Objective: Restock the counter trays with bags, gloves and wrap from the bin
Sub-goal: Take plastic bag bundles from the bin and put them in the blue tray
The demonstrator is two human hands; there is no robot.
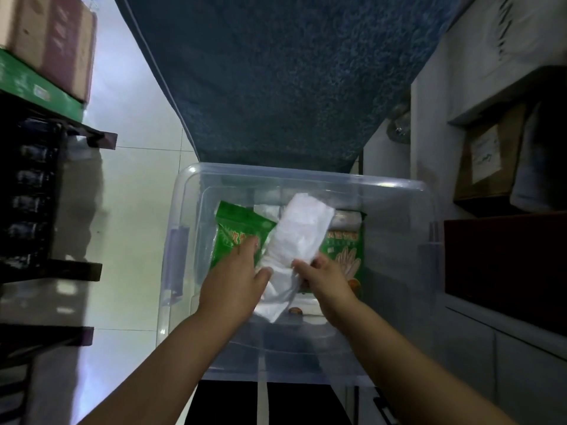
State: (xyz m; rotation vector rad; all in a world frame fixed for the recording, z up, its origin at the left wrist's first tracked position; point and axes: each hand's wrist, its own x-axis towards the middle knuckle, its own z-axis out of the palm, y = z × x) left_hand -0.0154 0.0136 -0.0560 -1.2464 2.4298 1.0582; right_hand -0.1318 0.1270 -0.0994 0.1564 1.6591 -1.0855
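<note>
White bag bundle (296, 240): folded translucent plastic, tilted, lifted above the other packs inside the bin, held at its lower end by both hands.
Right hand (325, 279): fingers pinched closed on the bundle's lower right edge.
Left hand (236, 280): thumb against the bundle's left side, fingers reaching over the left green pack.
Left green pack (237, 233): leaning in the bin, left of the bundle.
Glove pack (346, 256): green, hand pictures printed, right of the bundle.
Clear plastic bin (306, 176): open, on the floor beside a blue mat (285, 78).
</note>
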